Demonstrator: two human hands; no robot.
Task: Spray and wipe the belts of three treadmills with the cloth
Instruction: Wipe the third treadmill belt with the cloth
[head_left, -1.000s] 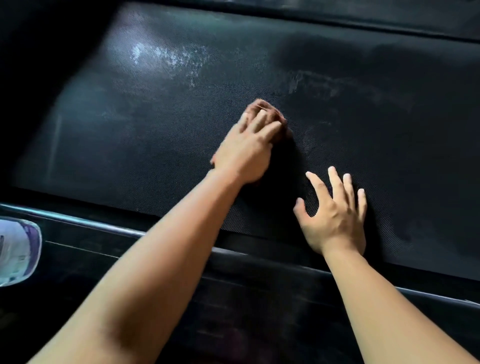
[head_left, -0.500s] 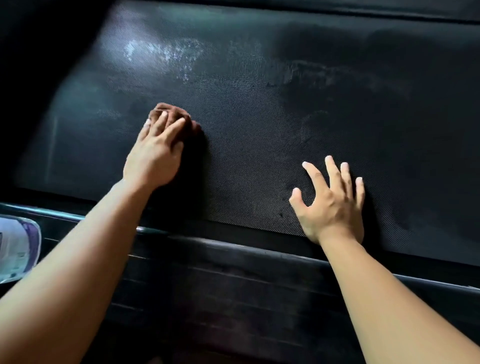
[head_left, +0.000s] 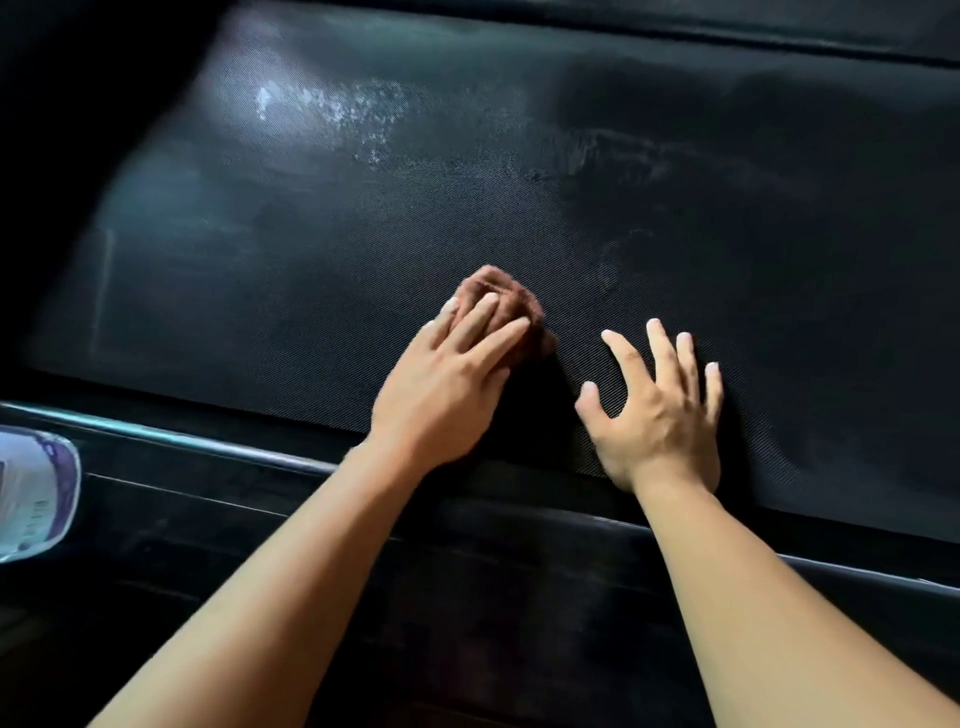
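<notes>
cloth (head_left: 501, 297) bunched under flat fingers (head_left: 480, 319) of my left hand (head_left: 447, 387); wet patch (head_left: 332, 111) lies beyond, up-left; right hand (head_left: 657, 415) splayed empty on belt (head_left: 727, 218)

One left hand (head_left: 441, 400), one right hand (head_left: 662, 421), one cloth (head_left: 501, 296), one belt (head_left: 363, 234), one side rail (head_left: 197, 519), one bottle (head_left: 36, 499).

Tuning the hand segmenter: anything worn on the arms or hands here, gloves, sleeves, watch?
Nothing worn shows. The left hand and right hand are bare: no gloves, rings or watch. The left forearm and right forearm are bare to the frame edge, no sleeve in view.
</notes>
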